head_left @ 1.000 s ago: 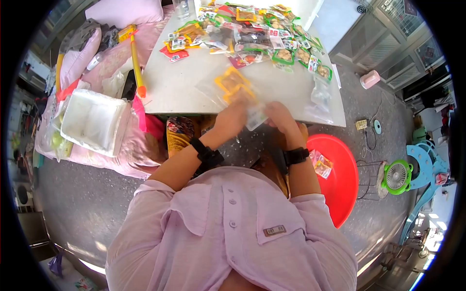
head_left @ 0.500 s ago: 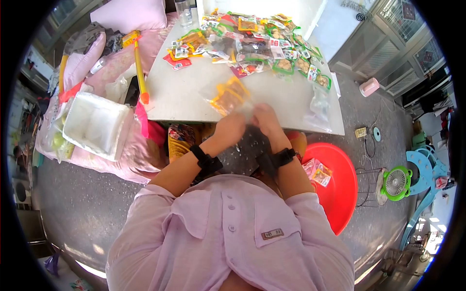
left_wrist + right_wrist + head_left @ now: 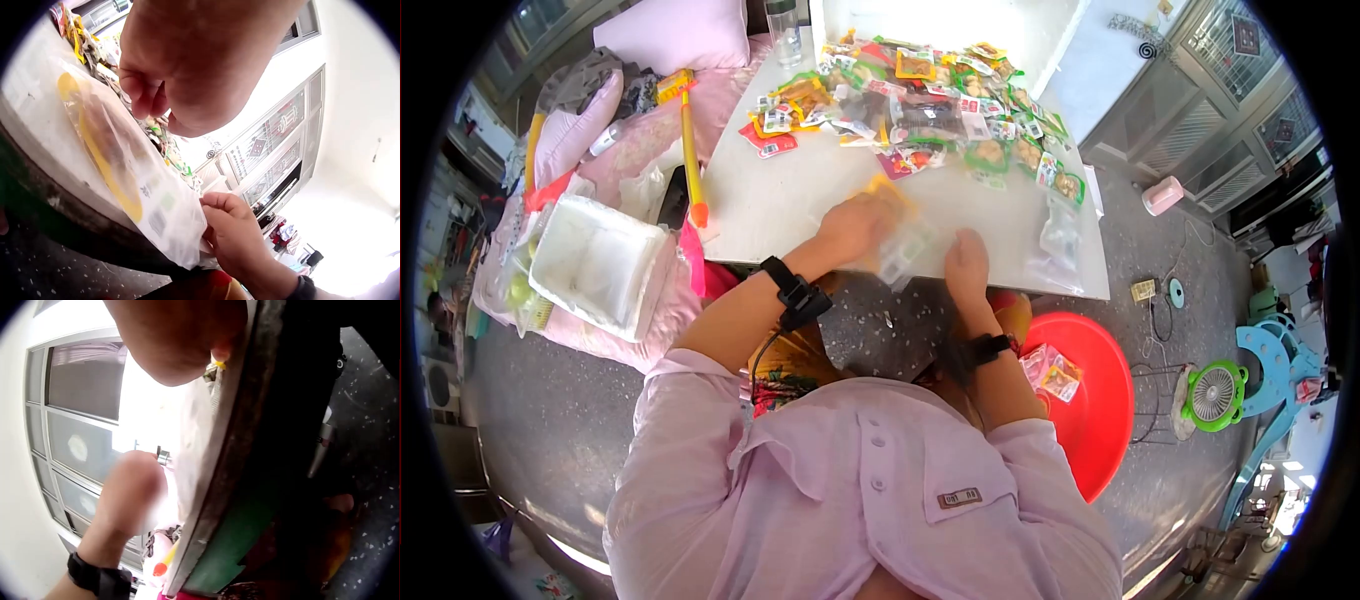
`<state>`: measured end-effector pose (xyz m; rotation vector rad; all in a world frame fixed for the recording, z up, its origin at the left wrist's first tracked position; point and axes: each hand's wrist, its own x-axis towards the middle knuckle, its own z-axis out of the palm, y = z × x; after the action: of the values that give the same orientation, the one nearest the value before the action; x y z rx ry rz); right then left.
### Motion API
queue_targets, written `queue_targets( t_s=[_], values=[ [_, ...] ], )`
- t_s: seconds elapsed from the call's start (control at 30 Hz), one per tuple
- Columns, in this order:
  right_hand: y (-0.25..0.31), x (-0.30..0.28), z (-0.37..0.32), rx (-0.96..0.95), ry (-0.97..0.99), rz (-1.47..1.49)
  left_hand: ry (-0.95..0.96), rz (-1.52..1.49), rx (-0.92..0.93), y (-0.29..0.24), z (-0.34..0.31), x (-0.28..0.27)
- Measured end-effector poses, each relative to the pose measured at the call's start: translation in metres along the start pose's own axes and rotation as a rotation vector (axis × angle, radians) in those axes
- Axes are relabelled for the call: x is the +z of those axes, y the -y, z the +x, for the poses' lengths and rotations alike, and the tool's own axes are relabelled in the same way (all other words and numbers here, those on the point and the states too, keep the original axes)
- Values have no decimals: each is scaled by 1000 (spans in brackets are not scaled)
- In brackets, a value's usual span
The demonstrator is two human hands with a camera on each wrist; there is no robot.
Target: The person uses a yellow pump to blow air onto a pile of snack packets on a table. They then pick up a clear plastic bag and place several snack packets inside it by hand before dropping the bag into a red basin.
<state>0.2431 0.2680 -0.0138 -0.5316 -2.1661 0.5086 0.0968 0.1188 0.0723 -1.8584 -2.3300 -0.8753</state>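
Observation:
In the head view a clear bag [image 3: 903, 252] with a yellow-edged food packet [image 3: 885, 190] lies at the table's near edge, blurred. My left hand [image 3: 858, 228] is over its left part. The left wrist view shows the left hand [image 3: 194, 62] above the clear bag [image 3: 165, 215], fingers curled, nothing visible in them. At the bag's right end my right hand [image 3: 231, 231] pinches the plastic between thumb and fingers; in the head view this right hand [image 3: 967, 265] is just right of the bag. The right wrist view shows the left hand [image 3: 134, 494] blurred.
Many colourful food packets [image 3: 930, 115] are heaped at the table's back. Clear plastic bags [image 3: 1060, 235] lie at its right edge. A red basin [image 3: 1100, 400] with packets stands on the floor at right. A white foam box [image 3: 590, 265] rests on the bed at left.
My left hand has moved left and away from me, over the yellow-edged packet, which was beyond both hands before. The gap between the hands has widened, with the right hand slightly farther right.

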Motion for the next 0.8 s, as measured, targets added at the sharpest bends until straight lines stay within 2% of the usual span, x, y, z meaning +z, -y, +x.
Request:
queue_targets(
  t_s=[0.03, 0.13, 0.33, 0.37, 0.47, 0.5, 0.6, 0.67, 0.7, 0.8],
  values=[
    [-2, 3, -3, -31, 6, -65, 25, 25, -28, 2, 11, -9],
    [-3, 8, -4, -100, 27, -180, -64, 297, -5, 54, 48, 8],
    [-3, 10, -3, -96, 48, -233, -103, 601, 25, 73, 102, 20],
    [-4, 10, -3, -95, 51, -238, -16, 614, -14, 73, 108, 19],
    [-3, 8, -4, -130, -1, -214, 61, 726, -29, 72, 114, 17],
    [-3, 7, -4, -135, -2, -220, 44, 757, 17, 78, 115, 18],
    [-1, 8, -5, -115, 39, -239, 12, 726, 37, 85, 110, 9],
    [-5, 11, -4, -61, 117, -270, -66, 528, 14, 85, 103, -5],
    [-6, 11, -4, -68, 96, -262, -105, 428, 5, 84, 100, -12],
    [-7, 12, -5, -87, 47, -252, -330, 198, 178, 86, 93, -33]
  ],
)
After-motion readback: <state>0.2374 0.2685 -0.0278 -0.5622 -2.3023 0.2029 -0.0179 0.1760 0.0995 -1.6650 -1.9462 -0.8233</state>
